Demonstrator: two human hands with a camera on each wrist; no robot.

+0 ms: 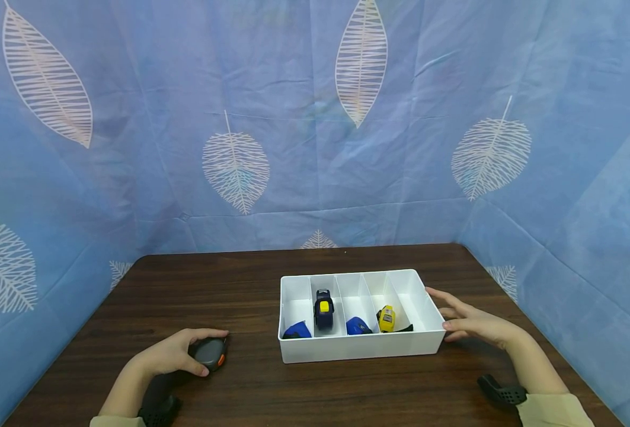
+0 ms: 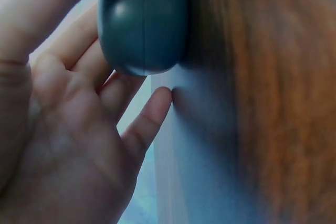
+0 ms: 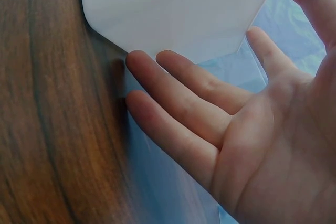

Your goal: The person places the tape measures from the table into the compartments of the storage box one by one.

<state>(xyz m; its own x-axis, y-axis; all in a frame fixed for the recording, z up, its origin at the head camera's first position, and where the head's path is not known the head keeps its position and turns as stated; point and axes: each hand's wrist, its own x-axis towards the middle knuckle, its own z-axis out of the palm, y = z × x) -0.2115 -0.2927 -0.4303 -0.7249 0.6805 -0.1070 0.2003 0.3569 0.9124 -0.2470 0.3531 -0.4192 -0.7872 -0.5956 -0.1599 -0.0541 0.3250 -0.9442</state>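
On the left part of the table, my left hand (image 1: 168, 354) holds a dark grey tape measure (image 1: 209, 352) with orange parts, thumb on the near side and fingers on the far side. The left wrist view shows its smooth rounded casing (image 2: 144, 24) between thumb and fingers, close to the tabletop. My right hand (image 1: 472, 320) is at the right end of a white divided box (image 1: 363, 348), fingers extended and touching or nearly touching its end wall (image 3: 173, 14). Inside the box are a black tape measure with a yellow button (image 1: 323, 311) and a yellow tape measure (image 1: 386, 319).
Two blue items, one in the leftmost compartment (image 1: 297, 330) and one in the middle (image 1: 357, 325), are partly hidden by the box's front wall. A dark wooden table (image 1: 315, 394) carries everything. Blue leaf-patterned cloth (image 1: 293, 178) hangs behind and along both sides.
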